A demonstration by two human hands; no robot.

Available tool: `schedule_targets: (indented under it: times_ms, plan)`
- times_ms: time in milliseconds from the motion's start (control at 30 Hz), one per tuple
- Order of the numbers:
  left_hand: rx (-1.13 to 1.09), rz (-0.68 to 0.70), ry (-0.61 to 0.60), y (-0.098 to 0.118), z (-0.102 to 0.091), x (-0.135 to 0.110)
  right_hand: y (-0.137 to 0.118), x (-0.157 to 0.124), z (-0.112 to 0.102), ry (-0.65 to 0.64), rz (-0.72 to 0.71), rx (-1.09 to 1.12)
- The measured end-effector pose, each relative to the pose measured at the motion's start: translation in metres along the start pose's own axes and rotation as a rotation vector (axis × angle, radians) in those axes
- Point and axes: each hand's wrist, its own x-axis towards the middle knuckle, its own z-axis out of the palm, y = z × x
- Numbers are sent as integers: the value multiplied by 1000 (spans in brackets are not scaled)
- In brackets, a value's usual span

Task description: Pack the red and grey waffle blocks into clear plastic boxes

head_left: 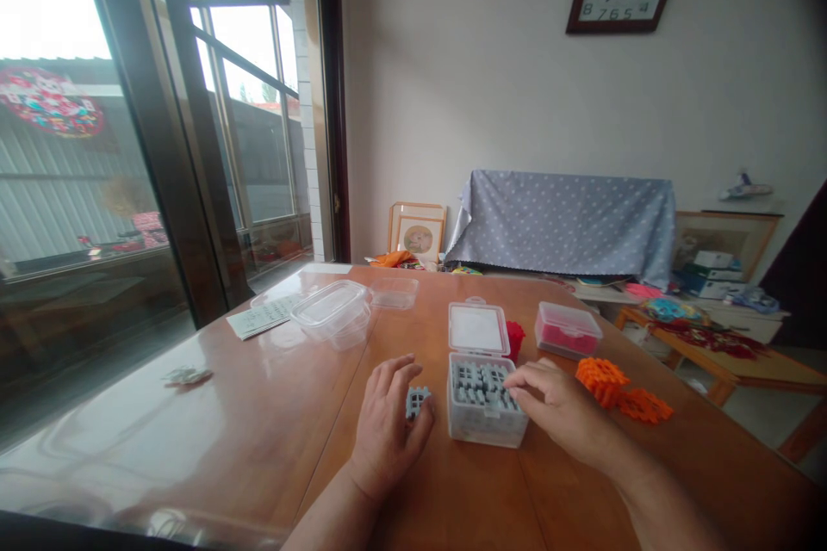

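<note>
My left hand (388, 417) is curled above the table, with a small grey lattice-shaped plastic building piece (418, 401) between its thumb and fingers. To its right stands a clear plastic box (486, 429) with its lid (478, 329) tipped back. Rows of grey building pieces (475, 380) fill the box close to the rim. My right hand (549, 400) reaches over the box's right edge, thumb and index finger close together at the grey pieces. Exactly what its fingertips pinch is partly hidden.
Orange interlocked pieces (600, 380) and a lidded box of pink pieces (568, 331) lie at the right. Red pieces (515, 339) show behind the open lid. Clear containers (332, 310), a paper sheet (262, 318) and a small packet (187, 375) are on the left.
</note>
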Motion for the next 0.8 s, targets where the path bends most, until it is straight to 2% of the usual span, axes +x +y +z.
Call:
schedule_targets:
  times_ms: [167,267,367,533,633,700,800]
  plan:
    - [-5,-10,6,-1,0,1,-1,1,-1,0,-31,-12]
    - [-24,-25,30,-2,1,1,0,3,-4,56,-35,27]
    - [-37,-59,66,-8,4,-1,7,11,-6,178,27,138]
    - [-40,-206,84,-25,9,-2,36,36,1,427,243,354]
    - [-43,-299,47,-31,12,-2,58,52,14,540,310,451]
    - [-34,-335,-19,-31,13,-2,70,57,24,593,337,490]
    - [29,-376,-153,-25,12,1,81,56,38,580,385,495]
